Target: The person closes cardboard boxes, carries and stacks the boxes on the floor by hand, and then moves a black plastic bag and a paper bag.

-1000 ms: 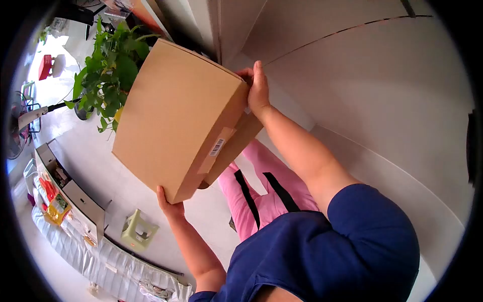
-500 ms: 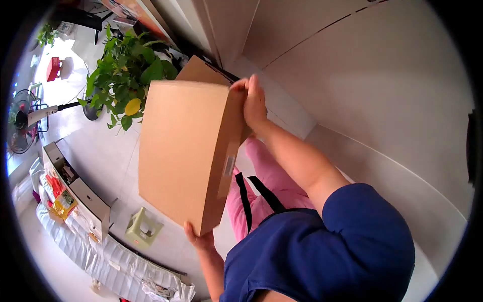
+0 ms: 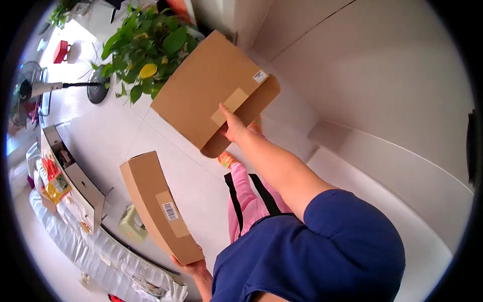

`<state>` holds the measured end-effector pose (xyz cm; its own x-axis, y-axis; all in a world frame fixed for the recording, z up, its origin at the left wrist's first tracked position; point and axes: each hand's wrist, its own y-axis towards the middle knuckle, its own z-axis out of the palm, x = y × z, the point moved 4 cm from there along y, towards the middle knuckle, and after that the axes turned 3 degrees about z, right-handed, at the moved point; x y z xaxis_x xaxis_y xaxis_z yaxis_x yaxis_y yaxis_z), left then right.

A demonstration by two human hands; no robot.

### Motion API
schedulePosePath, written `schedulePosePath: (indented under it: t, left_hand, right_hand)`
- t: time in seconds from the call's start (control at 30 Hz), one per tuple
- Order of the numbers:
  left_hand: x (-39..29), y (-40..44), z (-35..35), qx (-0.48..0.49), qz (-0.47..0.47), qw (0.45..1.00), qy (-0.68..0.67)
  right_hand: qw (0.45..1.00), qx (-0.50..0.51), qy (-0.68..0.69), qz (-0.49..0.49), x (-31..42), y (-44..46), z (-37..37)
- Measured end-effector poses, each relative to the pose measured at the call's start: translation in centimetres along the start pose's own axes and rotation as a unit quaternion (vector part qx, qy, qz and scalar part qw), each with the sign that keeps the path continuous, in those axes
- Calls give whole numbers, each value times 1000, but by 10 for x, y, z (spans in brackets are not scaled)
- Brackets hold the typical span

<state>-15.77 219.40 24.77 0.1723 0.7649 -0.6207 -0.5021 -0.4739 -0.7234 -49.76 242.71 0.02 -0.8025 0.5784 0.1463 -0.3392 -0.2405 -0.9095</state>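
Grip: right hand (image 3: 232,127), thumb outside, pinched an edge of the wide brown cardboard box (image 3: 201,88) near the leafy green plant (image 3: 151,50); left hand (image 3: 190,267), curled, cupped one end of the narrow brown cardboard box (image 3: 153,201). Even, uncrushing pressure suited both.

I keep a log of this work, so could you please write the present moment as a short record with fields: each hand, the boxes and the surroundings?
Left hand: grips the near end of the barcoded box
Right hand: holds the flapped box, thumb on its outer face
Boxes: both brown cardboard, apart from each other
Labels: barcode label on one; small white label on the other
Plant: leafy, with a yellow leaf
Stool: pale green, partly hidden by the barcoded box
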Motion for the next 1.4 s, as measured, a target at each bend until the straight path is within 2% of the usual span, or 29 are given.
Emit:
schedulePosePath:
  t: [0.07, 0.1, 0.17, 0.2, 0.27, 0.33, 0.4, 0.47, 0.5, 0.57, 0.67, 0.73, 0.8, 0.87, 0.9, 0.97, 1.03, 1.1, 1.17, 1.3, 1.37, 1.4]
  left_hand:
    - [-4, -6, -27, -42, 16, 999, -10]
    - [-5, -8, -42, -38, 14, 999, -20]
    - [-5, -13, -71, -40, 16, 998, -36]
    - [-4, -16, -84, -48, 12, 998, -38]
    - [-4, -23, -104, -55, 7, 997, -46]
    - [0, -29, -115, -88, -8, 995, -38]
    - [4, -28, -129, -69, -13, 997, -37]
    - [4, -28, -138, -50, -15, 998, -33]
    - [7, -26, -140, -59, -27, 997, -47]
    - [12, -24, -144, -70, -35, 995, -65]
    - [17, -25, -143, -96, -45, 990, -89]
    - [15, -27, -132, -104, -58, 991, -55]
    - [17, -24, -134, -82, -56, 993, -58]
    - [18, -23, -133, -59, -54, 995, -60]
    - [18, -23, -133, -87, -55, 992, -75]
    - [18, -24, -132, -117, -55, 988, -90]
    - [13, -18, -125, -57, -45, 996, -53]
    - [14, -6, -129, -53, -41, 996, -54]
    - [12, -2, -125, -48, -37, 997, -52]
    - [11, 8, -81, 7, -54, 998, -23]
    - [10, 16, -47, 27, -55, 998, -9]
    - [11, 20, -27, 15, -63, 998, 5]
  right_hand:
    - [991, -23, 94, -95, -6, 19, 5]
    - [991, -41, 89, -94, -15, 52, -12]
    - [983, -110, 63, -131, -13, 8, 0]
    - [984, -108, 56, -129, -16, 7, -11]
    - [955, -98, -164, -228, -12, 17, -40]
    - [939, -135, -160, -273, -6, 11, -72]
    - [922, -174, -152, -310, -9, -2, -87]
    - [938, -309, 16, -154, -20, -45, -82]
    - [939, -306, 12, -157, -21, -33, -92]
    - [986, -86, 109, -93, -32, 14, -109]
    - [983, -100, 83, -133, -31, 25, -88]
    - [981, -111, 70, -142, -27, 35, -82]
    - [979, -119, 59, -154, -24, 35, -81]
    - [978, -89, 14, -188, -18, 23, -86]
    - [978, -86, 12, -189, -16, 15, -88]
    - [968, -19, 6, -249, -6, -12, -87]
    - [971, -42, -11, -235, 3, -37, -87]
    - [972, -67, -24, -222, 13, -42, -104]
    - [978, -60, 3, -201, 12, -29, -134]
    - [982, -46, 94, -156, 9, -42, -145]
    - [969, 49, 157, -186, 8, -29, -145]
    - [968, 48, 162, -187, 10, -32, -138]
